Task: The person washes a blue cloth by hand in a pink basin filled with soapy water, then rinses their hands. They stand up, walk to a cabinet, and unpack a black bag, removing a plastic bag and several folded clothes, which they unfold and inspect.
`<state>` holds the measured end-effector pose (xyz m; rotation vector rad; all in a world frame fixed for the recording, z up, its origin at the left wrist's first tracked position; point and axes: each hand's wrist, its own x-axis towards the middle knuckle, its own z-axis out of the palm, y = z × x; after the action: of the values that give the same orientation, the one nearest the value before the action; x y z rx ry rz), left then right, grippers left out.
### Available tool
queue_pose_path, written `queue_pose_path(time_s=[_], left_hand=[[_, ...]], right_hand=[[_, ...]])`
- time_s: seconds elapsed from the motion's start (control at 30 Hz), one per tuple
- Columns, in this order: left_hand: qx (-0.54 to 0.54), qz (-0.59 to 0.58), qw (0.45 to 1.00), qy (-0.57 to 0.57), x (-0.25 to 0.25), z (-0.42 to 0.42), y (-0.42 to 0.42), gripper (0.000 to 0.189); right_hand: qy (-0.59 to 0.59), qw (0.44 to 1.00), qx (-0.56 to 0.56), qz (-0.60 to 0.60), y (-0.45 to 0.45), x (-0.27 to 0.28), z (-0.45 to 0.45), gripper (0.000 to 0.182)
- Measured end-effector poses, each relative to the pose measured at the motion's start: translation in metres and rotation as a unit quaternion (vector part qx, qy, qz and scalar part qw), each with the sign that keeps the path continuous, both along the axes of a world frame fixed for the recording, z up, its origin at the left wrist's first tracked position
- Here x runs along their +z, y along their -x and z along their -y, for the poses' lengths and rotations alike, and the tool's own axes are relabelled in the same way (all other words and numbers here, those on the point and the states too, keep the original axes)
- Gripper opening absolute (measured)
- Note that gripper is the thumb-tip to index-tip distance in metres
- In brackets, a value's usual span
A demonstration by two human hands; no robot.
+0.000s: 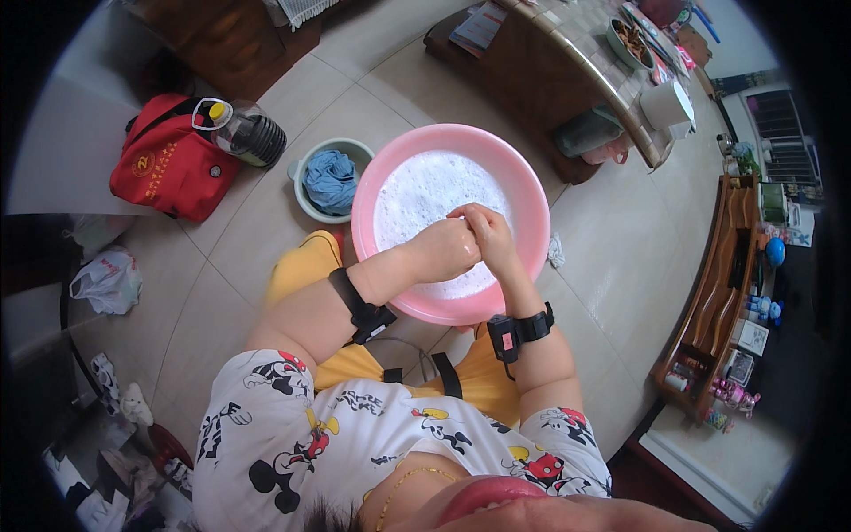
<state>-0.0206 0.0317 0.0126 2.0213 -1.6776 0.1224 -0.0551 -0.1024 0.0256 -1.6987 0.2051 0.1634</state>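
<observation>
Both of my hands meet over a large pink plastic basin (534, 219) full of water covered in white suds (422, 189). My left hand (444, 251) is curled into a wet fist. Against its far side, my right hand (493, 234) presses with bent fingers. No object shows between them; anything small inside the closed fingers would be hidden. Touching or very near the basin's left side is a small pale green basin (302, 199) with a bunched blue cloth (330, 183) in it. Each forearm wears a black strap with a device.
A red bag (169, 166) and a large yellow-capped plastic bottle (256, 138) stand at the left. A white crumpled piece (556, 251) lies right of the basin. A tiled-top table (585, 56) bears a white cup (665, 106) and a bowl (628, 45). A wooden cabinet (710, 286) stands far right.
</observation>
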Motion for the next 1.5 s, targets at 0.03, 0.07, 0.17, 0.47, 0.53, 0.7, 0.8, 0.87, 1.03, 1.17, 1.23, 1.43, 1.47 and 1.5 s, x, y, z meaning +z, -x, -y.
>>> queue_pose_path(time_s=[0.03, 0.07, 0.17, 0.47, 0.53, 0.7, 0.8, 0.87, 1.03, 1.17, 1.23, 1.43, 1.47, 1.5], left_hand=[[-0.002, -0.001, 1.0, -0.004, -0.001, 0.0, 0.0, 0.007], [-0.001, -0.009, 1.0, 0.006, -0.001, 0.0, 0.001, 0.007], [0.001, -0.023, 0.999, 0.029, -0.005, 0.001, 0.001, 0.007], [0.009, -0.021, 1.0, 0.003, -0.004, 0.003, 0.002, 0.006], [-0.003, -0.039, 0.999, 0.003, -0.001, 0.004, 0.002, 0.006], [-0.014, -0.088, 0.995, 0.032, 0.002, 0.006, 0.002, 0.005], [-0.015, -0.111, 0.992, 0.049, 0.002, 0.006, 0.004, 0.006], [-0.013, -0.115, 0.992, 0.047, 0.001, 0.006, 0.004, 0.007], [-0.01, -0.103, 0.994, 0.041, 0.003, 0.006, 0.005, 0.007], [-0.022, -0.113, 0.992, 0.046, 0.004, 0.005, 0.004, 0.007], [-0.027, -0.113, 0.992, 0.041, 0.005, 0.005, 0.003, 0.007], [-0.02, -0.109, 0.993, 0.04, 0.004, 0.005, 0.004, 0.005], [-0.02, -0.109, 0.993, 0.045, 0.004, 0.005, 0.005, 0.005], [-0.02, -0.109, 0.993, 0.049, 0.004, 0.005, 0.004, 0.005]], right_hand=[[0.001, 1.0, 0.001, -0.007, 0.0, 0.001, 0.0, 0.03], [0.0, 1.0, 0.0, -0.009, 0.0, 0.001, 0.0, 0.03], [-0.004, 1.0, -0.001, -0.015, 0.0, -0.004, 0.0, 0.03], [-0.036, 0.999, 0.005, -0.033, 0.001, -0.009, 0.003, 0.03], [-0.068, 0.997, -0.002, -0.037, 0.002, -0.011, 0.004, 0.029], [-0.117, 0.991, -0.009, -0.064, 0.003, -0.004, 0.001, 0.029], [-0.109, 0.992, 0.004, -0.056, 0.003, -0.005, 0.002, 0.031], [-0.099, 0.994, 0.006, -0.052, 0.003, -0.004, 0.002, 0.03], [-0.067, 0.997, 0.003, -0.028, 0.003, -0.006, 0.002, 0.029], [-0.051, 0.999, 0.006, -0.016, 0.003, -0.009, 0.004, 0.029], [-0.052, 0.998, 0.006, -0.022, 0.004, -0.008, 0.003, 0.029], [-0.057, 0.998, 0.011, -0.02, 0.005, -0.006, 0.003, 0.03], [-0.055, 0.998, 0.014, -0.018, 0.005, -0.006, 0.003, 0.029], [-0.06, 0.998, 0.012, -0.02, 0.005, -0.007, 0.003, 0.029]])
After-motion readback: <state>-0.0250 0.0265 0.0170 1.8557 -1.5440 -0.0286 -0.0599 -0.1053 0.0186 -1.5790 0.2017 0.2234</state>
